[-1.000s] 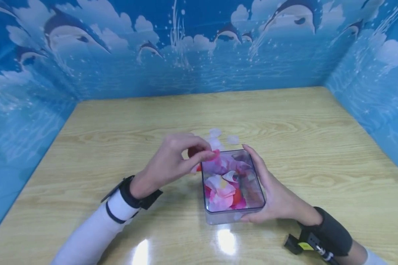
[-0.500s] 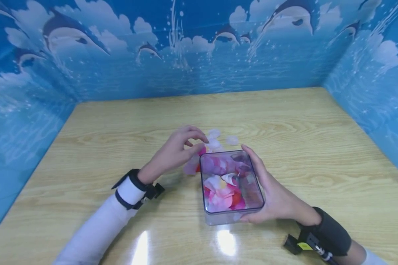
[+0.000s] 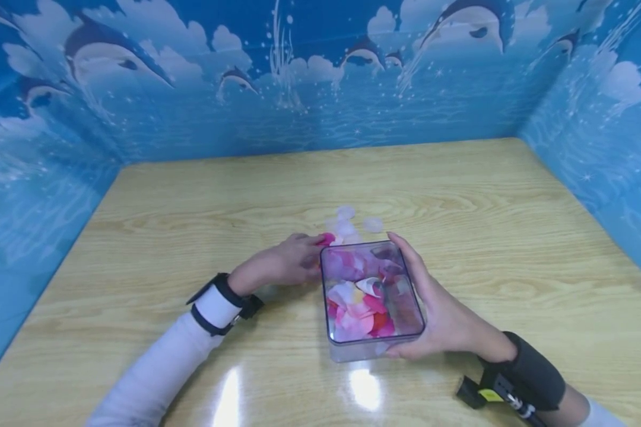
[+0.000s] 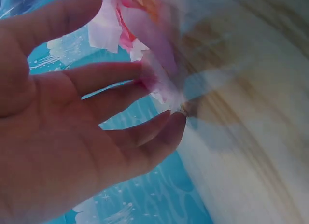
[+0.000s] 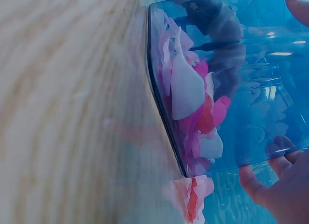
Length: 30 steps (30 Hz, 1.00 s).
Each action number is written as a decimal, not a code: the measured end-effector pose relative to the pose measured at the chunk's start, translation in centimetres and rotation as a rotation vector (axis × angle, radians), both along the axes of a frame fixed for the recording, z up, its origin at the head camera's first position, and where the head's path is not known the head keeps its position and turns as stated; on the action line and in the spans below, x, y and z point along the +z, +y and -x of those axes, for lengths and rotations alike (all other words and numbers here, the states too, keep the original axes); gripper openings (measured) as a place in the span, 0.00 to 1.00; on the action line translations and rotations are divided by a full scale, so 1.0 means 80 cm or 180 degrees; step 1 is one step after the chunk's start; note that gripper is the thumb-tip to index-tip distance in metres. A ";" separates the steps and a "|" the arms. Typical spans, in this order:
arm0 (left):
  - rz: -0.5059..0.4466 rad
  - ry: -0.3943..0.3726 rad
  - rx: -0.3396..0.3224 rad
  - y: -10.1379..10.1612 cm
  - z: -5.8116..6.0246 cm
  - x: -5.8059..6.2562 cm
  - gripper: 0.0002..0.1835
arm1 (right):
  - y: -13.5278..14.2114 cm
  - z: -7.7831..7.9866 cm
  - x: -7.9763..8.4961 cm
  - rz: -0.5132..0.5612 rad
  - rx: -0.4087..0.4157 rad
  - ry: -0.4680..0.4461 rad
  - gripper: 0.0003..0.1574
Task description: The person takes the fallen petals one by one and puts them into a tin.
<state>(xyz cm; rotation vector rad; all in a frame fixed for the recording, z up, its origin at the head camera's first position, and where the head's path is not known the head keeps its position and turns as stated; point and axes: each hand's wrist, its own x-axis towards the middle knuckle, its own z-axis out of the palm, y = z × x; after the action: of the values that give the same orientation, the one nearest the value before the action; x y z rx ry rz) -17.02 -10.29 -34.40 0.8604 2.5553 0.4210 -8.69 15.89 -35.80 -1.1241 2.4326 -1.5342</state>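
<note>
Clear box (image 3: 355, 354) on surface (image 3: 486, 225). Petals (image 3: 355, 317) inside box. Right hand (image 3: 438, 311) grips box's right side. Left hand (image 3: 285, 262) left of box, fingers loosely spread, thumb apart, fingertips at loose petals (image 3: 344, 229) beyond box's far-left corner. Risk: thin petals may scatter if brushed, not pinched.

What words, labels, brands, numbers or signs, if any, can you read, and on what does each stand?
None can be read.
Small yellow patch on the black wrist-worn device: too small to tell if it bears writing.
Clear dark-rimmed square plastic box: no lettering shows.
</note>
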 end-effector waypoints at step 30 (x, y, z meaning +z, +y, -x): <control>-0.2904 0.1288 -0.0614 0.012 -0.046 0.054 0.11 | 0.000 0.001 -0.001 0.0031 0.0019 0.0009 0.90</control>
<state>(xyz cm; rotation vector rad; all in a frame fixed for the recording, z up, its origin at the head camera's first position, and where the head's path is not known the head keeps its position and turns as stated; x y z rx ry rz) -13.33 -9.30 -30.07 1.6104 2.5403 1.5442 -8.78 15.86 -35.89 -1.1351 2.4239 -1.5456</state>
